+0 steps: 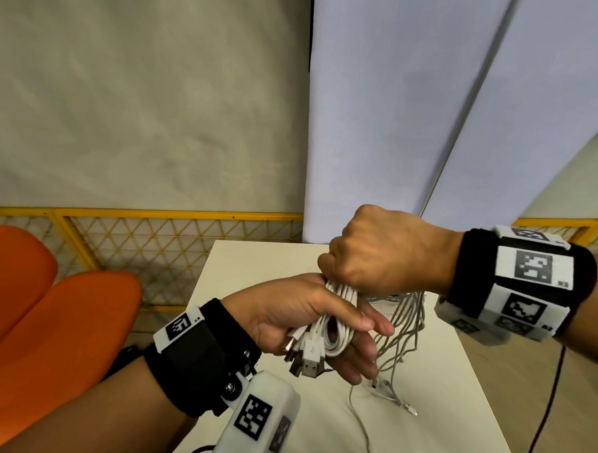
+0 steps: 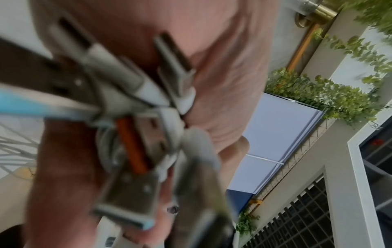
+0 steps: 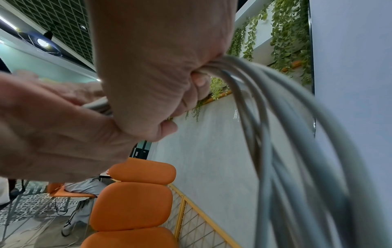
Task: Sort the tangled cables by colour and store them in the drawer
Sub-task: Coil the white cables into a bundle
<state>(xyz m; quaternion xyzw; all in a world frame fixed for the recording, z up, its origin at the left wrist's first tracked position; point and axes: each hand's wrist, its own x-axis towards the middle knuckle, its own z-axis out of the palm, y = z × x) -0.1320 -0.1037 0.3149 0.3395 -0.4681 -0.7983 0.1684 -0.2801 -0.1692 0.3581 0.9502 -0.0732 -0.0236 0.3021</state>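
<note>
A bundle of white cables (image 1: 333,331) lies across my left hand (image 1: 361,347), which is palm up above the white table (image 1: 244,263). Its thumb presses over the strands. Several USB plugs (image 1: 307,359) stick out toward my wrist and fill the left wrist view as blurred USB plugs (image 2: 131,151). My right hand (image 1: 340,269) is a fist gripping the same cables just above the left hand. From it, long loops (image 1: 401,328) hang down to the table. In the right wrist view, my right hand (image 3: 152,67) clenches the cables (image 3: 286,134) next to my left hand (image 3: 53,125). No drawer is in view.
Orange chairs (image 1: 54,305) stand to the left of the table, with a yellow mesh fence (image 1: 175,245) behind. Pale hanging panels (image 1: 406,119) rise behind the table. A dark wire (image 1: 551,396) runs along the floor at the right. A seated person (image 3: 84,189) is far off.
</note>
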